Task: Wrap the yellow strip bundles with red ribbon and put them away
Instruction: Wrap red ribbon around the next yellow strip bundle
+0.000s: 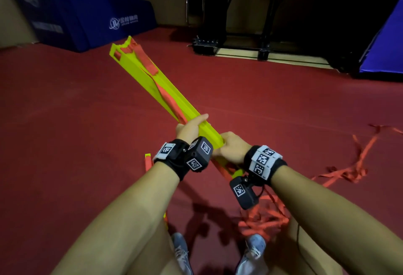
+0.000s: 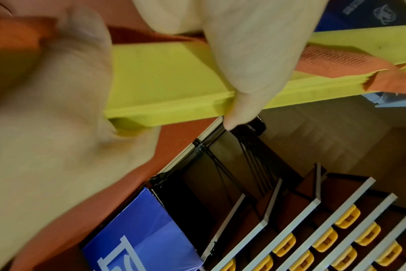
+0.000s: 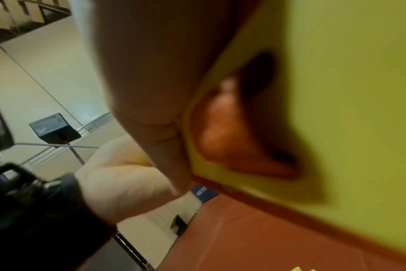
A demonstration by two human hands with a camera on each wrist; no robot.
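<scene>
A long bundle of yellow strips [image 1: 152,80] slants from my hands up to the far left, held above the red floor. Red ribbon [image 1: 165,98] runs along it and winds over its far end. My left hand [image 1: 190,127] grips the bundle from the left, thumb across its top [image 2: 243,77]. My right hand [image 1: 231,147] grips the near part of the bundle just behind the left. In the left wrist view the yellow bundle [image 2: 165,77] crosses under the thumb with the ribbon [image 2: 332,62] on it. The right wrist view is blurred, with the yellow bundle [image 3: 336,91] close.
Loose red ribbon [image 1: 263,218] lies heaped on the floor by my right foot, and more ribbon [image 1: 349,172] trails off to the right. Blue padded blocks [image 1: 87,12] stand at the back left, a black frame [image 1: 239,45] at the back, and a blue panel [image 1: 386,45] on the right.
</scene>
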